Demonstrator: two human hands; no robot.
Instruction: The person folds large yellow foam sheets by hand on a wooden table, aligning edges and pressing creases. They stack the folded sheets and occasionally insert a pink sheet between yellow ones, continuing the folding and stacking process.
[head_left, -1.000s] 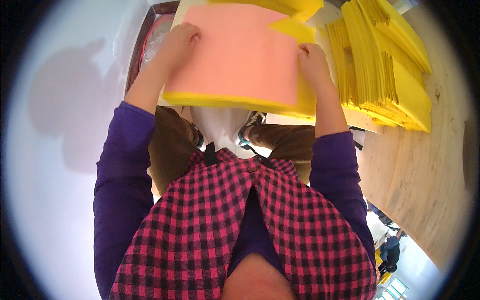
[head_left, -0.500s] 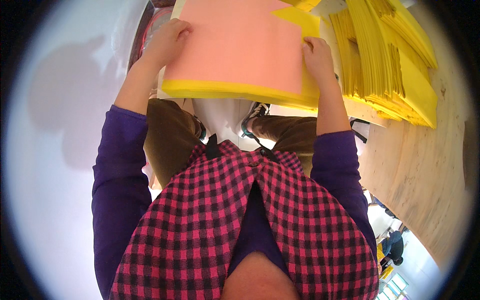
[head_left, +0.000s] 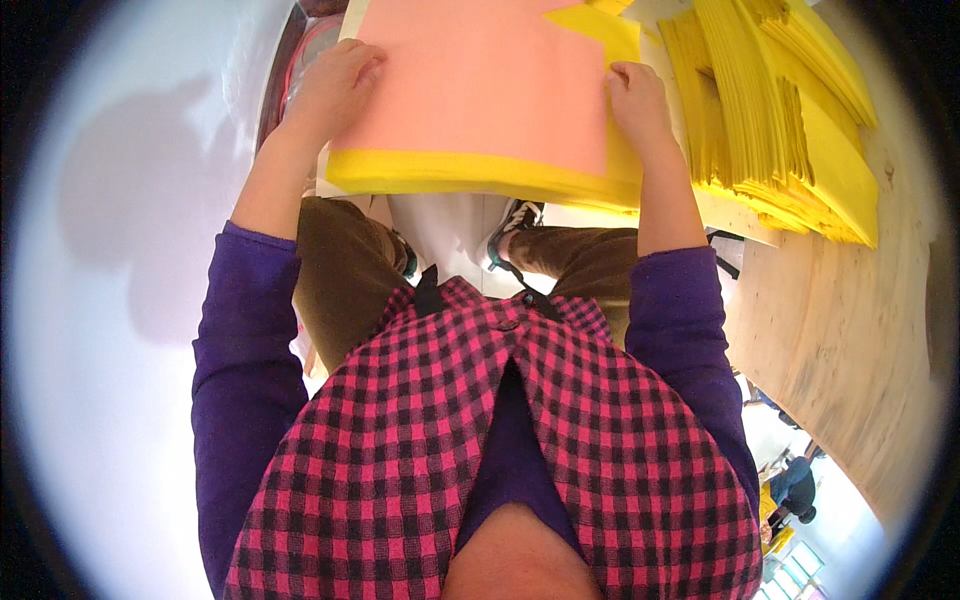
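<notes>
A pink sheet (head_left: 480, 85) lies on top of a stack of yellow sheets (head_left: 480, 172) held out in front of me, above my knees. My left hand (head_left: 335, 80) rests on the pink sheet's left edge, fingers curled over it. My right hand (head_left: 636, 95) presses on the right edge, where pink meets yellow. Whether the fingers pinch the sheet or only rest on it cannot be told. The stack's far end is cut off by the top of the picture.
Large stacks of yellow sheets (head_left: 775, 110) lie to the right on a pale wooden surface (head_left: 850, 330). A white wall (head_left: 120, 250) with my shadow fills the left. Below are my brown trousers, a sneaker (head_left: 512, 218) and my checked red-and-black shirt (head_left: 500, 450).
Both hands and the pink-topped stack have shifted slightly up and away from my body. The hands stay on the same edges.
</notes>
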